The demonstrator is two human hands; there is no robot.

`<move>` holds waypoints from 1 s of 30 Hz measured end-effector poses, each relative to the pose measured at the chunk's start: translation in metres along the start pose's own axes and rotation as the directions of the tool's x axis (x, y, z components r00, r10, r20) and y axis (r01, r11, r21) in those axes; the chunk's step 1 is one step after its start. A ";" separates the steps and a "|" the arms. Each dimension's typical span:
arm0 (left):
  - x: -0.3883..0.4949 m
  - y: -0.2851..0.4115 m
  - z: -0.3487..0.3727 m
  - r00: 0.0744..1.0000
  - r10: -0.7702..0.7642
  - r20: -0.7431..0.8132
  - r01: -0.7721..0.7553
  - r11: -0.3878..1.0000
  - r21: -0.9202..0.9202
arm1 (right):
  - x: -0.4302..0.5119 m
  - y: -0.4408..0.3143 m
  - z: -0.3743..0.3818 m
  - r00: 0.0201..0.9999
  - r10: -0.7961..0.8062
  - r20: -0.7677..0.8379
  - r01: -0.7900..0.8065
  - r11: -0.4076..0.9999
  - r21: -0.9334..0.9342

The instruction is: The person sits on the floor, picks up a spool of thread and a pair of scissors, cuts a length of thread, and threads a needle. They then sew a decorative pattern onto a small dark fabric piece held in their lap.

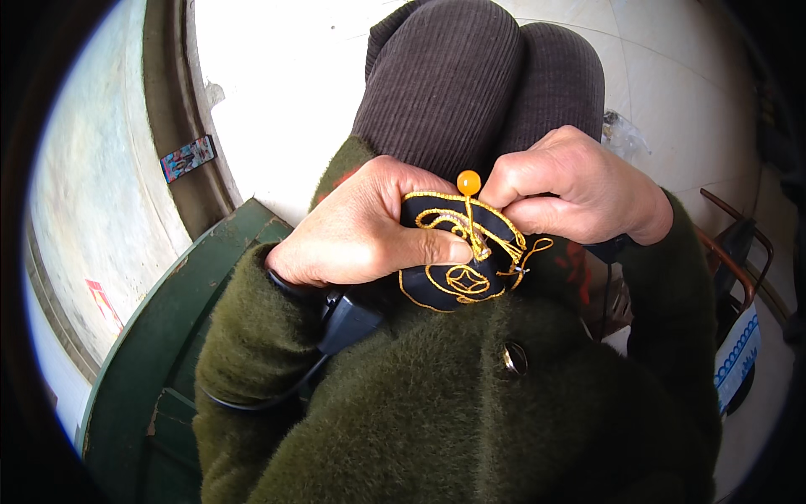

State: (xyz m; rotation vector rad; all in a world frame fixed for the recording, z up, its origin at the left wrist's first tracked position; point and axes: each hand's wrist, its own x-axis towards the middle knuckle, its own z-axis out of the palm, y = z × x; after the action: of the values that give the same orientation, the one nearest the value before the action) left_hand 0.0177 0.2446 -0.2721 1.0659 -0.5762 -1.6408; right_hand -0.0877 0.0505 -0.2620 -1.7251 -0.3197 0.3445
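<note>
A black fabric piece (456,277) with gold cord trim and a coin-like motif is held above my lap. My left hand (371,233) grips it from the left, the thumb pressed across its front and the fingers hidden behind. Beside the thumb tip, a gold cord runs up to a round orange bead (468,183). At the upper right edge, the thumb and bent index finger of my right hand (560,189) are pinched against the fabric. Anything thin between those fingertips is hidden. A loose gold cord loop (541,244) sticks out at the right edge.
Dark ribbed trousers (447,88) cover my knees. A green wooden seat with worn paint (157,378) is under me at left. A phone with a lit screen (189,159) leans on a ledge. Clear plastic (620,135) lies on the floor, and brown metal tubing (730,258) stands at right.
</note>
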 end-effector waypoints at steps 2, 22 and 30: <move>0.000 0.001 0.001 0.999 0.048 0.007 -0.048 0.999 0.011 | -0.001 0.000 -0.001 1.000 -0.011 0.019 0.012 0.999 -0.037; -0.009 0.010 0.005 0.992 0.035 -0.118 -0.034 0.999 0.009 | -0.002 -0.026 0.004 0.974 0.170 -0.150 -0.156 0.982 0.105; -0.009 0.017 0.013 0.910 0.015 -0.413 -0.141 0.951 -0.275 | 0.005 -0.058 -0.001 0.828 -0.440 -0.348 0.000 0.621 -0.783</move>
State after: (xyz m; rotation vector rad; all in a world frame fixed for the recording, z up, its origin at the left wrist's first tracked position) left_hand 0.0157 0.2452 -0.2491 1.0981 -0.0865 -1.3277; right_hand -0.0836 0.0616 -0.2052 -2.4899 -0.3030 -0.5556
